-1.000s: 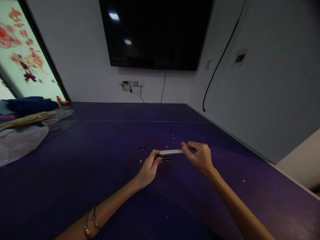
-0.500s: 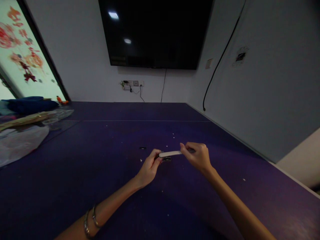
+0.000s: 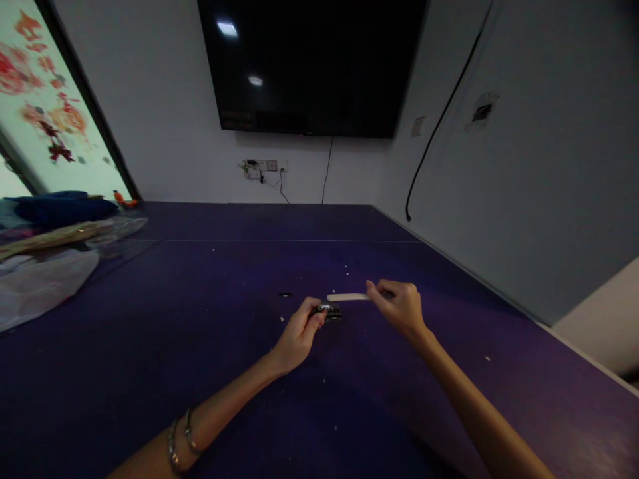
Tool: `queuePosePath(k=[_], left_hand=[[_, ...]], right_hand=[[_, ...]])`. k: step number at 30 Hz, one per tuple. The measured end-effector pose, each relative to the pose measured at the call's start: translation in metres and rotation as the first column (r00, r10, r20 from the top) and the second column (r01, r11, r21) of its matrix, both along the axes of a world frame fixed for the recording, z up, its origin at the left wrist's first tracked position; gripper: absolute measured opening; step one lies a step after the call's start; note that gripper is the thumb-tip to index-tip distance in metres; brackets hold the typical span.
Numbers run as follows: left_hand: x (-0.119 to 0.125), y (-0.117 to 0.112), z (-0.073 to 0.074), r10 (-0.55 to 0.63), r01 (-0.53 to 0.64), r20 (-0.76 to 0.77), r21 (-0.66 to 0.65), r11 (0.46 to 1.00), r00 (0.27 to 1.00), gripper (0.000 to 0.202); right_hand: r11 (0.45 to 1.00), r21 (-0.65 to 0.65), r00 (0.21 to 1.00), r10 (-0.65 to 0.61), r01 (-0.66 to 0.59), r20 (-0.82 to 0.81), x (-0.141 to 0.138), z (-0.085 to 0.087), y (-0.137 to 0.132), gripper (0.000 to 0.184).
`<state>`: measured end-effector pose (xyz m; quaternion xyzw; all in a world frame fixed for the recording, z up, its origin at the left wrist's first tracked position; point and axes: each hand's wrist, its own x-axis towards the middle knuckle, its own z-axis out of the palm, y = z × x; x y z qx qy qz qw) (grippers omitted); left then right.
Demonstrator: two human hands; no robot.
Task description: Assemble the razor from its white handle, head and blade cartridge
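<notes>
My left hand [image 3: 298, 334] pinches a small dark object [image 3: 329, 311] with pale markings, held just above the purple table [image 3: 200, 346]; I cannot make out what it is. My right hand [image 3: 398, 307] is closed round one end of a thin white stick [image 3: 348, 297], which points left and lies level. The stick's free end hangs a little above and to the right of the dark object, apart from it. Two bracelets [image 3: 180, 442] sit on my left wrist.
A tiny dark piece [image 3: 284, 294] and white crumbs [image 3: 346, 269] lie on the table beyond my hands. Clear plastic sheeting [image 3: 40, 283], a wooden board and blue cloth [image 3: 60, 206] fill the far left. A black wall screen [image 3: 312, 63] hangs ahead; a grey wall runs along the right.
The white stick's left end has come away from my left hand; my right hand has lifted it slightly up and to the right. The dark object now shows more clearly in my left fingers.
</notes>
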<state>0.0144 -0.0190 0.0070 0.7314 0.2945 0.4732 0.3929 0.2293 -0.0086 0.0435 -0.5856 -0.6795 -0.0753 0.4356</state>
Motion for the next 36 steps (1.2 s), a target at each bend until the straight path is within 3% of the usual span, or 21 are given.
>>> queuePosePath(k=[7,13,18,24,30,36], left_hand=[[-0.001,0.001,-0.001,0.005,-0.004,-0.035,0.011,1.000,0.999,0.016],[0.000,-0.002,-0.001,-0.014,0.014,-0.036,-0.008,1.000,0.999,0.016],[0.001,-0.004,0.000,-0.005,0.005,-0.040,0.003,1.000,0.999,0.017],[0.000,-0.004,0.001,-0.011,0.011,-0.005,0.010,1.000,1.000,0.018],[0.001,-0.006,0.003,0.008,-0.009,0.018,0.016,1.000,1.000,0.018],[0.001,-0.008,0.004,0.010,-0.011,0.062,0.010,1.000,0.998,0.019]], right_hand=[[0.996,0.014,0.995,0.093,-0.092,-0.032,-0.008,0.001,-0.004,0.046],[0.999,0.008,0.998,0.044,-0.044,-0.040,-0.004,-0.004,0.001,0.047],[0.990,-0.006,0.990,0.139,-0.139,-0.039,-0.009,-0.001,-0.003,0.046],[0.996,-0.012,0.992,0.087,-0.088,-0.094,-0.006,-0.003,-0.001,0.046],[0.987,-0.032,0.979,0.150,-0.156,-0.139,-0.009,-0.004,-0.003,0.047],[0.990,-0.027,0.974,0.128,-0.135,-0.185,-0.006,-0.005,0.000,0.046]])
